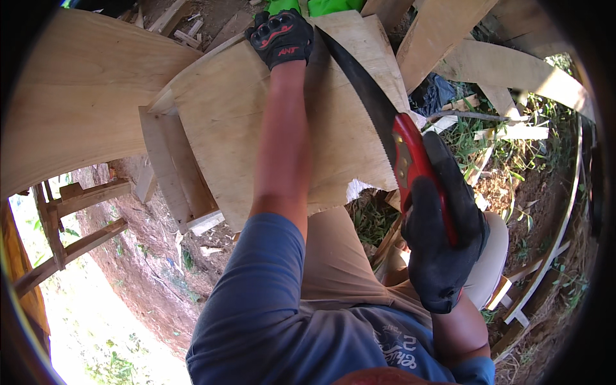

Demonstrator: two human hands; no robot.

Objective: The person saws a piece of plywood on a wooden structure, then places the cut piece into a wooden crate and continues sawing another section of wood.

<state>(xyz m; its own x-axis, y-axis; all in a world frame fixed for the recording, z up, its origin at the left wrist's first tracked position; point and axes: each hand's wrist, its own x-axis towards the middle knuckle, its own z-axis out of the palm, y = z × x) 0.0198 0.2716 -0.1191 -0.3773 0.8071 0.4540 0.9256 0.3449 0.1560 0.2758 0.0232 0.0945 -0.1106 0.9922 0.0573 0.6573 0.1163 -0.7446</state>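
Note:
My right hand (443,250), in a black glove, is wrapped round the red handle of a hand saw (366,85). Its dark curved blade reaches away and to the left over a pale plywood board (224,144), toothed edge facing left; whether it touches the wood I cannot tell. At the board's far edge is my left hand (282,38), in a black glove with red trim. Its fingers are bent over that edge, gripping the board, with the saw tip just to its right. The fingertips are hidden. The board's near edge, above my knees, looks jagged.
A large curved plywood sheet (90,96) stands at the left. A wooden frame piece (173,163) sits under the board's left side. Planks (443,32) lean at the far right, near a dark plastic bag (436,95). Bright green material (333,6) shows beyond the board.

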